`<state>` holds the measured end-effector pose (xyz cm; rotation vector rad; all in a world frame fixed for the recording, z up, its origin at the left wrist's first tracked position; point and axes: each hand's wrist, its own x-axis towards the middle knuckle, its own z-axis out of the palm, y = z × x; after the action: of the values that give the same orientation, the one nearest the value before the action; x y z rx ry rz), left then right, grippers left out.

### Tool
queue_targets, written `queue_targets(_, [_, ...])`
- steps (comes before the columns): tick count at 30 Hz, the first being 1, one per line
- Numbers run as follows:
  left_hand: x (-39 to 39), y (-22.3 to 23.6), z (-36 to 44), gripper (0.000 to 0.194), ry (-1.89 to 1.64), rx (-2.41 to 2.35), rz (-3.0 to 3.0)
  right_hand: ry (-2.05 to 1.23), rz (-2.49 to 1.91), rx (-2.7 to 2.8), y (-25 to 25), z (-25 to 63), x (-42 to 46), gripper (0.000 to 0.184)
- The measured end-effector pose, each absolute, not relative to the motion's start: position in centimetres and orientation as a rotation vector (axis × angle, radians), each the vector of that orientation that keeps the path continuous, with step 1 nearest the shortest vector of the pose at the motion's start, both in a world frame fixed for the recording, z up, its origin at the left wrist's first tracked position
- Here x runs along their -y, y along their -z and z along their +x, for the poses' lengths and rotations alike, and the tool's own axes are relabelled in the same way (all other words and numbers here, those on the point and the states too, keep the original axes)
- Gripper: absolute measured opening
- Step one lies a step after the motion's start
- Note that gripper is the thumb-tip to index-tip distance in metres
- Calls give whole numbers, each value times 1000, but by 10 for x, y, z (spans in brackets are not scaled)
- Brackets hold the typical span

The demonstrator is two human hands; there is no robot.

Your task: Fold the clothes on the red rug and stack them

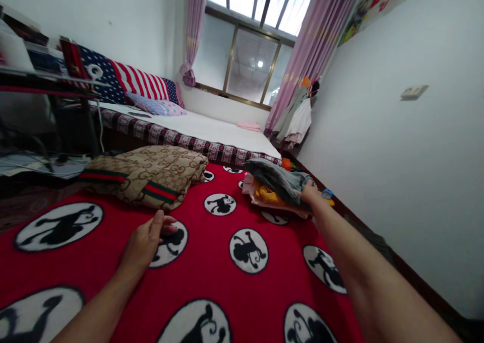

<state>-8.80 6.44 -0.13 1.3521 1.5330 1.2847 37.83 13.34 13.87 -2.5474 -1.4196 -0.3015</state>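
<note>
My right hand [309,192] is stretched out to a small clothes pile and grips the near right edge of a folded grey-blue denim garment [278,176] on top. Its fingertips are partly hidden by the cloth. Under the denim lie a yellow garment [267,193] and a pale pink one [248,186]. My left hand [151,234] hovers over or rests on the red blanket [204,262], with thumb and fingers apart and nothing in them. Just beyond it lies a folded tan patterned cloth [162,164] with green-and-red stripes.
Behind the blanket stands a bed [212,127] with a flag-print cushion [139,78] and a pillow [159,105]. A cluttered desk [56,93] is at left. Clothes [298,119] hang by the curtain [298,46]. A white wall [427,172] borders the right side.
</note>
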Motion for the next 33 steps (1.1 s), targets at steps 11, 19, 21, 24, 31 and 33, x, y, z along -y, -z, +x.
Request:
queue_targets(11, [-65, 13, -90, 61, -1141, -1656, 1486, 605, -2087, 1771, -144, 316, -138, 70])
queue_targets(19, [-63, 8, -89, 47, -1064, -1695, 1618, 606, -1971, 1839, -122, 244, -162, 43])
queue_targets(21, [-63, 7, -88, 43, -1064, -1694, 1651, 552, -1942, 1791, -123, 251, -164, 25])
queue_targets(24, [-61, 4, -86, 41, -1070, -1700, 1670, 526, -1821, 1758, -111, 274, -156, 24])
queue_targets(31, [-57, -4, -82, 38, -1013, -1786, 1721, 305, -1346, 2084, -41, 305, -128, 33])
queue_targets(33, [-57, -3, -82, 37, -1034, -1764, 1723, 353, -1426, 2119, -39, 295, -126, 37])
